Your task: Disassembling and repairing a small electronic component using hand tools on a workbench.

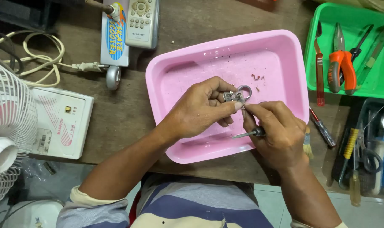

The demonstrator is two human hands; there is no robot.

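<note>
Pinching a small metal part [235,96] over the pink plastic tray [179,71]: left hand [200,109] clamped on its body, right hand [276,131] closed around a slim screwdriver [250,134], fingertips meeting the part. Best to keep it low above the tray, grip steady. Part has a shiny ring end. Beyond: green bin [327,12], orange-handled pliers [343,63].

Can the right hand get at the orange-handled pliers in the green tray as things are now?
Probably yes, but not freely. The pliers lie uncovered in the open green tray, on the same side as the right hand, with nothing between. That hand, though, already holds a small screwdriver.
</note>
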